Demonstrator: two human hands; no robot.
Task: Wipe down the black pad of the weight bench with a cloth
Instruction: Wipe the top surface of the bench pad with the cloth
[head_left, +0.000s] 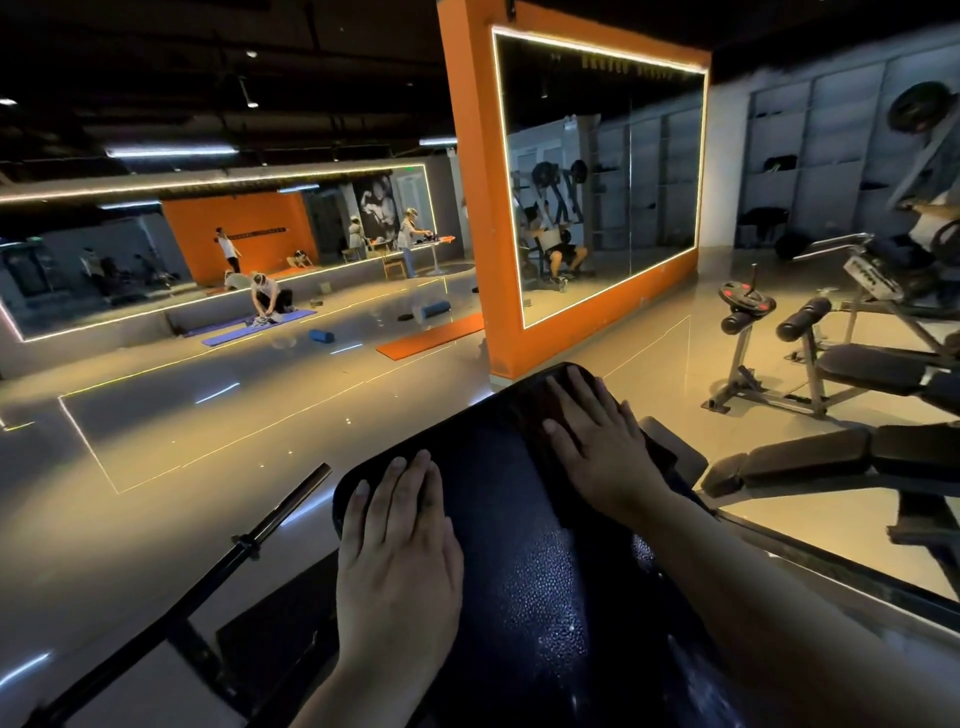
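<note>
Left hand (397, 561) flat on pad (498, 467); right hand (602, 447) flat on cloth (532, 410).

We see two bare hands: left hand (397, 566), right hand (602, 452). We note left forearm (353, 696) bare down to lower frame edge. Also right forearm (779, 597) bare, its long stretch partly in shadow. We see fingernails (399, 461) short, trimmed, pale.

I see the black pad (498, 519) of the weight bench, its pebbled surface glinting. The left hand (397, 551) lies flat near its left edge. The right hand (602, 447) presses a dark cloth (660, 456) (barely distinguishable from the pad) toward the far end.
</note>
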